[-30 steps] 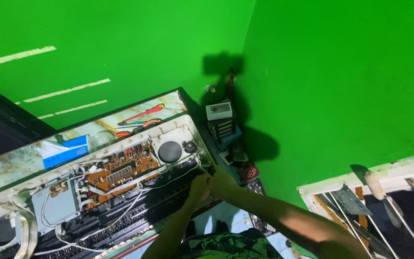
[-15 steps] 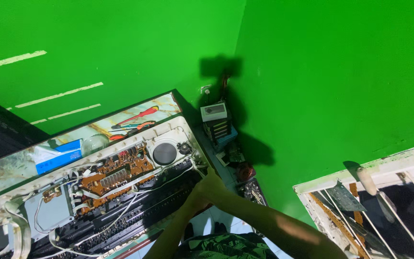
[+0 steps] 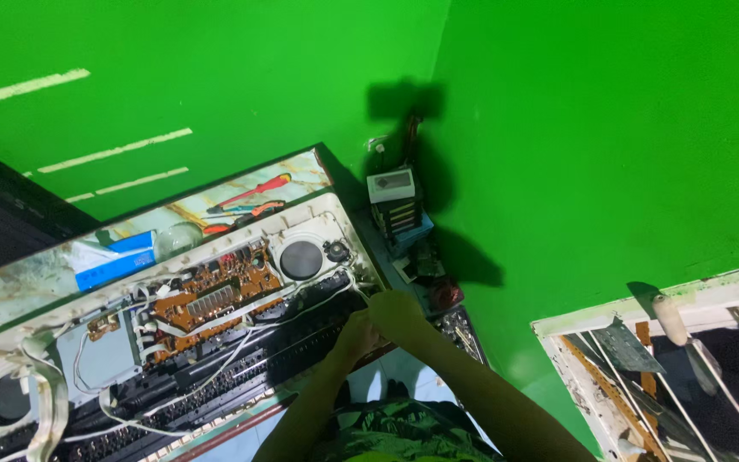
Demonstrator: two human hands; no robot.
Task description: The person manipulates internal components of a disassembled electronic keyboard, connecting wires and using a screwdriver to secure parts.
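View from above of an opened electronic keyboard (image 3: 173,342) lying across a marble-patterned desk (image 3: 36,287) in a room with bright green walls. Its white casing is off-top, showing a brown circuit board (image 3: 215,295), a round black speaker (image 3: 301,259), white wires and a row of black keys. Both of the person's hands meet at the keyboard's right-hand end. The right hand (image 3: 397,315) rests on the casing's corner, its fingers curled over the edge. The left hand (image 3: 354,335) lies just beside it on the keys; I cannot tell whether its fingers hold anything. At the desk's far edge lie a red-handled screwdriver (image 3: 248,192), orange-handled pliers (image 3: 245,211) and a blue box (image 3: 115,265). A small white meter (image 3: 391,184) stands in the wall corner. A white window frame (image 3: 643,308) shows at lower right.
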